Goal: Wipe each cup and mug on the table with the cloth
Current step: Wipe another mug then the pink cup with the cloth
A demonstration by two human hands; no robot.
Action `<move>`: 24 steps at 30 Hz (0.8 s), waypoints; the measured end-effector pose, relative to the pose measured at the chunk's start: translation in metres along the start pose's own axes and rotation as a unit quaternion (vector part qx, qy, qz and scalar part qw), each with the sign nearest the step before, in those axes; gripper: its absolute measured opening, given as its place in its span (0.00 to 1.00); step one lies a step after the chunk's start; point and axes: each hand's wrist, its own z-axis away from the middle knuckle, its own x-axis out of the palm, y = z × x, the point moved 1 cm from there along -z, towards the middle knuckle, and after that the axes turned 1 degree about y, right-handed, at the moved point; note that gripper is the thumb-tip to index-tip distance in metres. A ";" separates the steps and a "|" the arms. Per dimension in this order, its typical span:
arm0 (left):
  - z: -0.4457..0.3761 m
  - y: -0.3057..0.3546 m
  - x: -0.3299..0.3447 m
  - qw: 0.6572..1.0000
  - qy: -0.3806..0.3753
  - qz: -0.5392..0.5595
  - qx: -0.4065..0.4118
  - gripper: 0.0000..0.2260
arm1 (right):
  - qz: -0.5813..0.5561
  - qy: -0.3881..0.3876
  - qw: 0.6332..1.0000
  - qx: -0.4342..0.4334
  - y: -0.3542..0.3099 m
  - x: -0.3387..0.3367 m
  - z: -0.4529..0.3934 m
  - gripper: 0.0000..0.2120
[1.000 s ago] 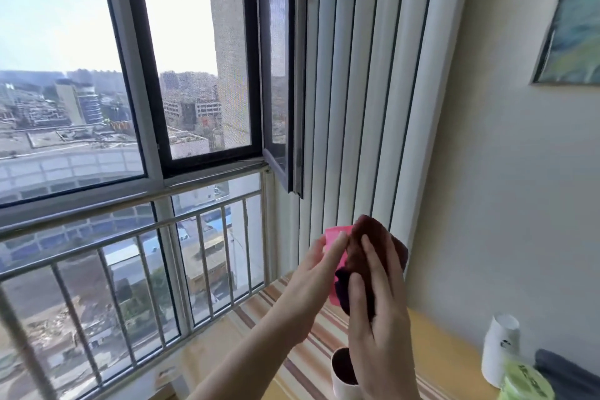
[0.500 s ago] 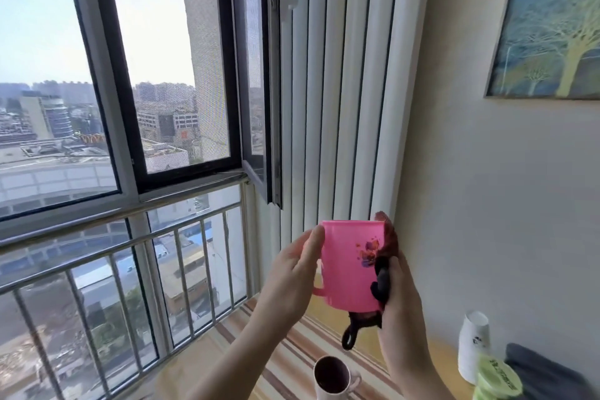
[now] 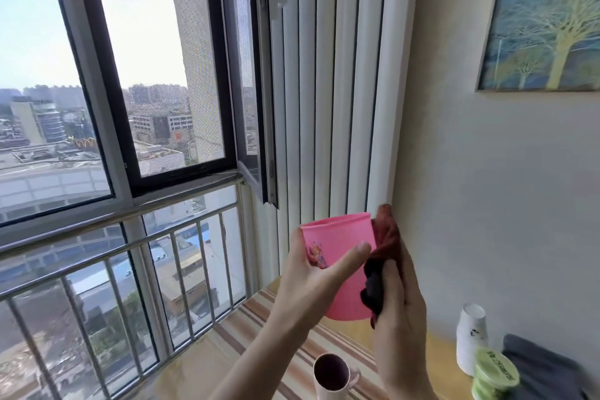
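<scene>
A pink plastic cup (image 3: 342,282) with a small cartoon print is held upright in the air in front of the window blinds. My left hand (image 3: 311,276) grips its left side, thumb across the front. My right hand (image 3: 397,308) presses a dark red-and-purple cloth (image 3: 383,256) against the cup's right side. Below, on the striped table (image 3: 259,328), stands a white mug (image 3: 332,377) with a dark inside.
A stack of white paper cups (image 3: 470,338) and a green-lidded container (image 3: 493,373) stand at the right by the wall, beside a dark grey cloth (image 3: 545,367). The window with railing (image 3: 130,269) is on the left, a framed picture (image 3: 545,19) on the wall.
The view has tilted up and settled. The pink cup has turned in my left hand, so the print now faces left, and the cloth has slid along its right side.
</scene>
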 end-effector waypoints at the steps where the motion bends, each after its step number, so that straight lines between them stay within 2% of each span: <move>1: 0.001 0.000 0.000 1.000 -0.006 0.009 -0.005 0.35 | -0.021 -0.016 1.000 0.014 -0.002 -0.001 -0.002 0.23; 3: 0.003 0.002 0.002 1.000 -0.021 0.004 -0.006 0.35 | 0.002 -0.009 1.000 0.000 -0.003 0.000 -0.002 0.24; 6: 0.002 0.003 0.002 0.995 -0.012 -0.095 0.022 0.22 | 0.076 0.036 0.995 -0.051 -0.001 -0.001 0.000 0.27; 7: 0.003 0.004 0.002 0.994 -0.011 -0.104 0.030 0.22 | 0.096 0.036 0.993 -0.060 0.001 -0.001 0.000 0.27; 10: 0.007 0.001 0.003 0.998 -0.008 -0.039 0.051 0.38 | 0.155 0.032 0.983 -0.094 0.005 0.001 0.003 0.26; 11: 0.009 0.001 0.003 0.999 -0.015 -0.010 0.047 0.37 | 0.173 0.034 0.979 -0.105 0.006 0.002 0.005 0.26; 13: 0.013 0.008 0.003 0.998 -0.043 0.035 0.037 0.26 | 0.190 0.034 0.976 -0.103 0.004 0.005 0.006 0.26; 14: 0.014 0.011 0.003 0.997 -0.048 0.044 0.033 0.25 | 0.187 0.025 0.978 -0.093 0.002 0.006 0.005 0.26; 17: 0.013 0.015 0.002 0.998 -0.027 0.047 0.044 0.35 | 0.161 0.016 0.986 -0.031 0.000 0.007 -0.001 0.26; 19: 0.011 0.018 0.001 0.998 -0.016 0.039 0.046 0.37 | 0.132 0.044 0.990 0.038 -0.003 0.006 -0.006 0.36; 20: 0.009 0.018 0.001 0.998 -0.014 0.035 0.048 0.38 | 0.135 0.050 0.988 0.046 -0.006 0.006 -0.006 0.41; 21: 0.008 0.018 0.000 0.998 -0.011 0.029 0.052 0.39 | 0.145 0.048 0.987 0.037 -0.009 0.007 -0.006 0.41; 24: 0.002 0.015 -0.002 0.998 0.004 0.026 0.051 0.40 | 0.165 0.030 0.986 -0.021 -0.015 0.013 0.000 0.30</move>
